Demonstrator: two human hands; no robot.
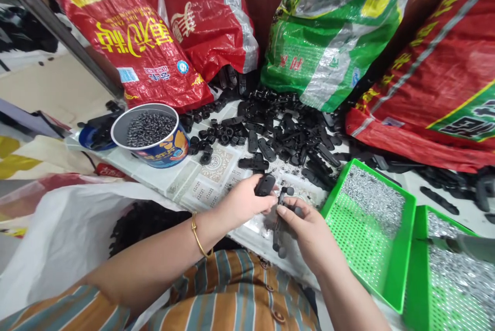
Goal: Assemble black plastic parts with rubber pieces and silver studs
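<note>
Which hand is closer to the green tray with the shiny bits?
The right hand. It sits right beside the green tray, holding a black part. The left hand is farther away and holds a black piece.

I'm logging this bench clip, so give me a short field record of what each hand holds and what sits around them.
left hand: grips a black plastic piece
right hand: pinches a long black part
table centre: pile of black parts
left of hands: round tub of small dark bits
right of hands: green tray with silvery metal bits
behind: red and green sacks
</note>
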